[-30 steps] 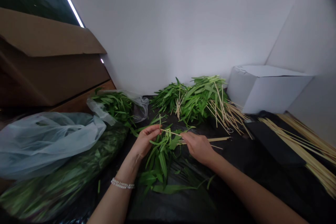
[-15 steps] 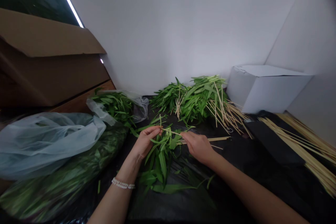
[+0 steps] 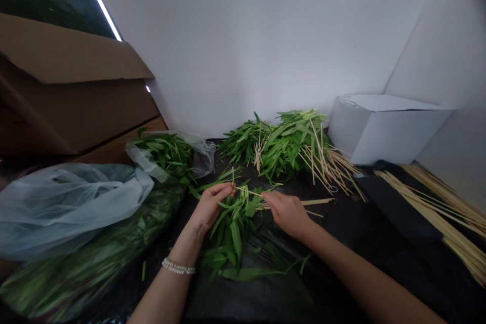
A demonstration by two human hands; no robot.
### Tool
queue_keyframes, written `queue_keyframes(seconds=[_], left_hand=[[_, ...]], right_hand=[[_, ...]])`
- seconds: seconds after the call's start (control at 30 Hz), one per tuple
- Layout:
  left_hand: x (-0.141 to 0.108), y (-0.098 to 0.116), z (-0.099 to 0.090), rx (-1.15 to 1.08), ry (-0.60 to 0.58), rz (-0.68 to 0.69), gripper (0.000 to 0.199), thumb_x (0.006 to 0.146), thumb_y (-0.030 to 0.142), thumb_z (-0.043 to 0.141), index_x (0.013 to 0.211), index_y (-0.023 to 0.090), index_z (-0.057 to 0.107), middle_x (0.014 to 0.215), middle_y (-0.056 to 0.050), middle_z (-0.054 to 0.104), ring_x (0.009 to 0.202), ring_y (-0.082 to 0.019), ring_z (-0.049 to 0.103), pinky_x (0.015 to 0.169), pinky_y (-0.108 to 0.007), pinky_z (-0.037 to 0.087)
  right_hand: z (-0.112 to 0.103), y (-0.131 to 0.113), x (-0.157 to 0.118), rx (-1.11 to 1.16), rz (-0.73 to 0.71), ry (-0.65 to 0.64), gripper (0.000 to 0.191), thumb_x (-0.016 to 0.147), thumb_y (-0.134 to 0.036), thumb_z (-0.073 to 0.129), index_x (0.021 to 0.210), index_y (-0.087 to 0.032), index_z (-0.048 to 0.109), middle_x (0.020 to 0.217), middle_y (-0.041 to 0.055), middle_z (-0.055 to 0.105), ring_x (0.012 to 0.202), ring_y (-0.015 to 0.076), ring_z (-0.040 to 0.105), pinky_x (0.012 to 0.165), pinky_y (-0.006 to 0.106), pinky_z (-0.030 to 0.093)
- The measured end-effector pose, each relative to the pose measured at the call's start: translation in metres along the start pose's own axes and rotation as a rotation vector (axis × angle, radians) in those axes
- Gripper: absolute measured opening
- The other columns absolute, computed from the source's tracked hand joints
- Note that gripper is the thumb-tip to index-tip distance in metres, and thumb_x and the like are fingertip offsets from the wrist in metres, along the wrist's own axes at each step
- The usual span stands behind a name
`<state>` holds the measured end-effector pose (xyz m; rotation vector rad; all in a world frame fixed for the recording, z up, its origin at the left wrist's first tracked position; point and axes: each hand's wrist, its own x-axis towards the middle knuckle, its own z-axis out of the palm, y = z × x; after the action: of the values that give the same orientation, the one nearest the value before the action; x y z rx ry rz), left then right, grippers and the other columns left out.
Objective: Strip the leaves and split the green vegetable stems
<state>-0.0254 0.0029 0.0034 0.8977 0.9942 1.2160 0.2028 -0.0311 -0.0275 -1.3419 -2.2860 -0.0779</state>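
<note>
A thin pale wooden skewer runs level between my hands, with leafy green stems hanging from it over the black surface. My right hand is closed on the skewer's right end. At its left end, my left hand pinches a green stem that sticks up beside the fingertips; whether these fingers also grip the skewer is too small to tell. More skewers lie behind and right of my right hand.
Leafy bundles on skewers are heaped at the back, beside a white box. Plastic bags of greens lie left, below a cardboard box. Long skewers and a black block are at the right.
</note>
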Motion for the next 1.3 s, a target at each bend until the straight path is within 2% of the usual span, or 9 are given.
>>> queue_keyframes(seconds=[0.73,1.1,1.3], left_hand=[[0.0014,-0.0031,-0.0002,0.016,0.036,-0.01,0.037,0.049,0.026,0.09,0.08,0.012,0.076,0.069,-0.004,0.073,0.059,-0.009,0.062,0.06,-0.02,0.05],[0.0059,-0.0072,-0.0034,0.161,0.034,0.05,0.033,0.052,0.03,0.088,0.078,0.013,0.077,0.065,-0.003,0.071,0.059,-0.009,0.061,0.061,-0.019,0.048],[0.0058,-0.0063,-0.0043,0.088,0.001,-0.023,0.033,0.051,0.029,0.089,0.078,0.013,0.077,0.067,-0.003,0.071,0.058,-0.007,0.06,0.06,-0.017,0.048]], right_hand=[[-0.0017,-0.0015,-0.0001,-0.007,0.015,-0.028,0.033,0.093,-0.015,0.04,0.119,-0.022,0.059,0.096,0.0034,0.068,0.079,0.0169,0.065,0.064,0.025,0.041],[-0.0037,-0.0034,-0.0002,-0.022,0.027,-0.076,0.035,0.092,-0.014,0.04,0.121,-0.022,0.058,0.099,0.0035,0.068,0.082,0.0173,0.065,0.065,0.025,0.042],[-0.0041,-0.0054,-0.0004,-0.002,0.014,-0.07,0.036,0.093,-0.014,0.039,0.122,-0.022,0.058,0.099,0.0046,0.069,0.083,0.0167,0.065,0.069,0.024,0.044]])
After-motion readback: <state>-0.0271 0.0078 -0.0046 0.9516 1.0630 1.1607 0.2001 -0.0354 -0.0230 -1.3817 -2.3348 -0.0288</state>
